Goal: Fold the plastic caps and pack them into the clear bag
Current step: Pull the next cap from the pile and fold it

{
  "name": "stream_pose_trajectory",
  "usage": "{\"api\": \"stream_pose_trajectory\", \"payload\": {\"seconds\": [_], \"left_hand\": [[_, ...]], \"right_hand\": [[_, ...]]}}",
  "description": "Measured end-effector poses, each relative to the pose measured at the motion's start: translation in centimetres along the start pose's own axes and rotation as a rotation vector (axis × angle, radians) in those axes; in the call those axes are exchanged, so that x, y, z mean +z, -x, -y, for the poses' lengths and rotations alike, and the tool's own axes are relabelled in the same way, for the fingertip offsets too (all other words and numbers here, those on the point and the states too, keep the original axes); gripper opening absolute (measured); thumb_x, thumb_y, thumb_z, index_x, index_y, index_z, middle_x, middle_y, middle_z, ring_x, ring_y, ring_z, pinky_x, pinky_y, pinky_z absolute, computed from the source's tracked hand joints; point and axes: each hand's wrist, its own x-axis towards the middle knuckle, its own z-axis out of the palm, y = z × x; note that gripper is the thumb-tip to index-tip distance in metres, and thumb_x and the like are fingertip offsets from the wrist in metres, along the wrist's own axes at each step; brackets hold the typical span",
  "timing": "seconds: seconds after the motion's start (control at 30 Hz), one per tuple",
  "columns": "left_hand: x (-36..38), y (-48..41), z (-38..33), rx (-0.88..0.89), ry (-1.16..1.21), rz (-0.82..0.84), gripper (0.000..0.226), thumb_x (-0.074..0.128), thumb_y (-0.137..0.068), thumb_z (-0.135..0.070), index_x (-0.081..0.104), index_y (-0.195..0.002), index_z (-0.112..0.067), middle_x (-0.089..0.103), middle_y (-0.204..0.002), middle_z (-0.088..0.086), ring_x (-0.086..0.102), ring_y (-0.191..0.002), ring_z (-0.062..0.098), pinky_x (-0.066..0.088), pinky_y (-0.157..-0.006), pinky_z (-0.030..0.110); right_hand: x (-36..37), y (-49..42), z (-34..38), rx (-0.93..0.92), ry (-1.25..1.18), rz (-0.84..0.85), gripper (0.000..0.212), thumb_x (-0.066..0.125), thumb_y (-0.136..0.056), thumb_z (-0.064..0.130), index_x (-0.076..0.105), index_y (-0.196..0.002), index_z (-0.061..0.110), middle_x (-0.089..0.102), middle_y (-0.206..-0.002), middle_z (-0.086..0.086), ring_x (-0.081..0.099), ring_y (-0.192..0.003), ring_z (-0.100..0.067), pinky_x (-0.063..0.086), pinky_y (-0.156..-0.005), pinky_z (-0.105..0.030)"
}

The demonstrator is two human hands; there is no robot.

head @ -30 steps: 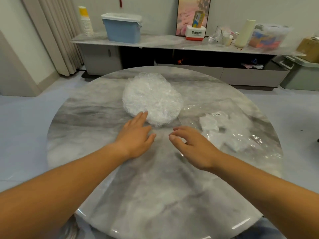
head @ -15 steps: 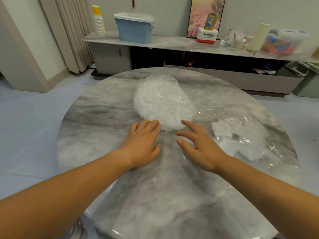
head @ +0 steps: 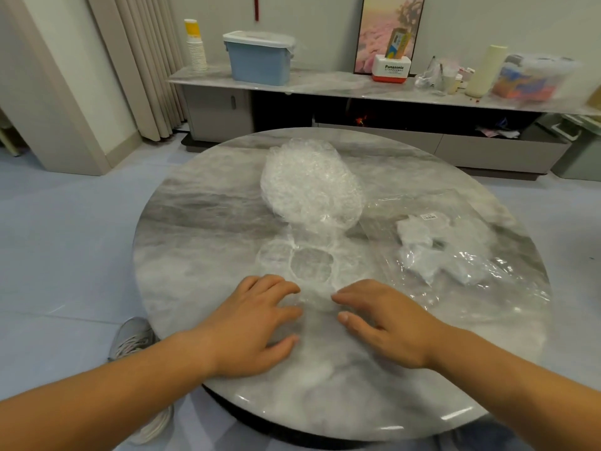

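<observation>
- Plastic cap [head: 312,265] lies flat; left hand [head: 257,323] and right hand [head: 387,323] press its near edge, fingers relaxed (no grip).
- Its far rim touches the pile [head: 309,183]: pulling may drag more caps.

We read this as a home living room. A long low cabinet [head: 487,151] with a marble-look top runs along the far wall, a framed picture [head: 380,30] leans behind it, and pleated floor-length curtains [head: 146,76] hang at the left. Household clutter sits on the cabinet: a blue lidded storage bin [head: 260,63], a stack of paper cups [head: 196,50] and a Panasonic box [head: 391,69]. Nearer us, a round marble worktop [head: 201,255] stands on a pale floor [head: 65,239], with a grey sneaker [head: 133,336] beside it.
</observation>
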Motion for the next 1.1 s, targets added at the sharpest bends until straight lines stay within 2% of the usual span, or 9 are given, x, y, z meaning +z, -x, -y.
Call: {"api": "stream_pose_trajectory", "payload": {"seconds": [0.17,0.3,0.37,0.43,0.53,0.7,0.87,0.97,1.1], "left_hand": [[0.5,1.8,-0.3,-0.125,0.215,0.062,0.075,0.02,-0.091,-0.077,0.051,-0.142,-0.032,0.026,-0.162,-0.002,0.03,-0.146,0.017,0.019,-0.115,0.023],[0.7,1.9,0.1,-0.142,0.201,0.11,0.075,0.015,-0.09,-0.076,0.039,-0.149,-0.037,-0.001,-0.168,-0.005,0.0,-0.154,0.013,0.012,-0.122,0.027],[0.3,1.7,0.0,-0.167,0.197,0.111,0.08,0.01,-0.086,-0.078,0.04,-0.148,-0.038,0.005,-0.168,-0.006,0.008,-0.153,0.012,0.011,-0.12,0.025],[-0.1,1.4,-0.1,-0.178,0.225,0.045,0.081,0.008,-0.085,-0.079,0.051,-0.137,-0.036,0.018,-0.165,-0.006,0.019,-0.15,0.013,0.013,-0.117,0.023],[-0.5,1.4,0.1,-0.063,0.249,-0.071,0.063,0.02,-0.094,-0.074,0.062,-0.121,-0.035,0.029,-0.162,-0.007,0.018,-0.151,0.01,0.014,-0.121,0.03],[-0.4,2.4,0.1,0.011,0.251,0.118,0.055,0.033,-0.099,-0.064,0.046,-0.147,-0.039,0.008,-0.166,-0.017,-0.004,-0.15,-0.004,0.0,-0.12,0.018],[0.2,3.1,0.1,-0.035,0.287,0.018,0.058,0.029,-0.098,-0.068,0.046,-0.146,-0.039,0.0,-0.167,-0.014,-0.004,-0.152,0.001,0.014,-0.123,0.028],[0.1,2.6,-0.3,-0.146,0.352,-0.046,0.053,0.034,-0.097,-0.066,0.049,-0.14,-0.038,0.0,-0.168,-0.01,0.006,-0.153,0.008,0.023,-0.119,0.029],[0.2,1.7,-0.1,-0.245,0.336,0.12,0.06,0.031,-0.095,-0.068,0.042,-0.146,-0.04,-0.007,-0.168,-0.007,-0.003,-0.154,0.01,0.008,-0.122,0.025]], "right_hand": [[0.8,2.3,0.4,0.031,-0.027,-0.073,0.07,0.026,-0.095,0.064,0.058,-0.143,0.023,0.057,-0.142,0.011,0.042,-0.134,-0.002,0.017,-0.108,-0.003],[0.6,2.8,0.9,0.082,-0.094,-0.161,0.073,0.025,-0.093,0.065,0.057,-0.143,0.023,0.055,-0.144,0.012,0.035,-0.13,0.01,0.013,-0.105,0.002],[0.5,3.0,1.0,0.085,-0.084,-0.151,0.073,0.024,-0.092,0.066,0.059,-0.142,0.026,0.056,-0.143,0.014,0.037,-0.132,0.008,0.016,-0.108,-0.002],[0.7,3.4,1.1,0.048,-0.018,-0.109,0.068,0.025,-0.094,0.065,0.061,-0.139,0.028,0.059,-0.141,0.015,0.042,-0.135,0.001,0.026,-0.113,-0.018],[1.3,4.0,1.4,-0.014,0.021,-0.087,0.056,0.033,-0.099,0.059,0.067,-0.13,0.027,0.068,-0.127,0.014,0.051,-0.13,-0.005,0.038,-0.108,-0.031],[1.3,4.7,1.8,-0.073,0.049,-0.133,0.051,0.04,-0.1,0.055,0.068,-0.13,0.025,0.068,-0.129,0.012,0.052,-0.128,-0.004,0.033,-0.106,-0.018],[0.4,4.1,2.1,0.07,-0.066,-0.207,0.063,0.033,-0.094,0.064,0.063,-0.137,0.029,0.06,-0.137,0.017,0.044,-0.131,0.004,0.022,-0.105,-0.002],[0.4,4.0,2.6,0.129,-0.147,-0.283,0.048,0.044,-0.1,0.056,0.063,-0.136,0.03,0.058,-0.134,0.023,0.047,-0.126,0.01,0.03,-0.103,-0.002],[0.2,4.0,2.4,0.192,-0.303,-0.514,0.044,0.044,-0.1,0.056,0.072,-0.121,0.029,0.065,-0.117,0.03,0.057,-0.112,0.012,0.04,-0.091,-0.004]]}}
